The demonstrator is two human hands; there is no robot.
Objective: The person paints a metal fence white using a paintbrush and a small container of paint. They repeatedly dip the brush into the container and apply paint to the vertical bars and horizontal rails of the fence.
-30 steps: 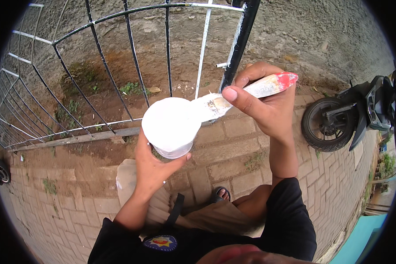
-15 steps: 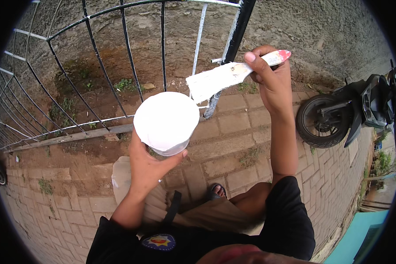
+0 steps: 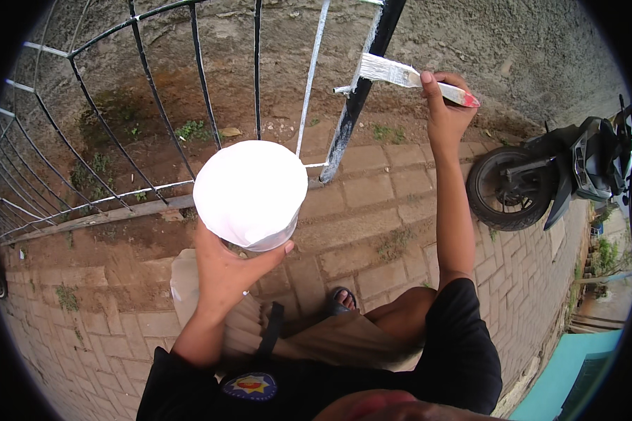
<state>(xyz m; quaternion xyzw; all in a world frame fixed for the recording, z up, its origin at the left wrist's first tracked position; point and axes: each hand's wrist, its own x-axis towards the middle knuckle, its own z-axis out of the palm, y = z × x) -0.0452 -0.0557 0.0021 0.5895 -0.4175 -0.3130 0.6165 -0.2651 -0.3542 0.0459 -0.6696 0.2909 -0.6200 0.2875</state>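
Observation:
My left hand point(image 3: 228, 270) is wrapped round a white tub of white paint point(image 3: 251, 193), thumb along its near right side. In my right hand point(image 3: 448, 112) is a paintbrush point(image 3: 393, 72), pinched by its white, red-tipped handle. Its bristles are coated white and lie against or just in front of the black gate post point(image 3: 358, 98); I cannot tell if they touch. The post shows white patches on its left side and lower end. Beside it, a thin bar point(image 3: 313, 81) of the metal fence is white, while the bars point(image 3: 205, 77) farther left are mostly black.
A rough grey wall point(image 3: 498, 49) rises behind the fence, with soil and small weeds at its foot. Brick paving point(image 3: 358, 242) runs under me. To the right stands a parked motorcycle point(image 3: 512, 186); a turquoise structure point(image 3: 576, 372) is at the lower right.
The paintbrush has moved up and right, from above the tub's rim to the post. My left hand and the tub have shifted slightly left.

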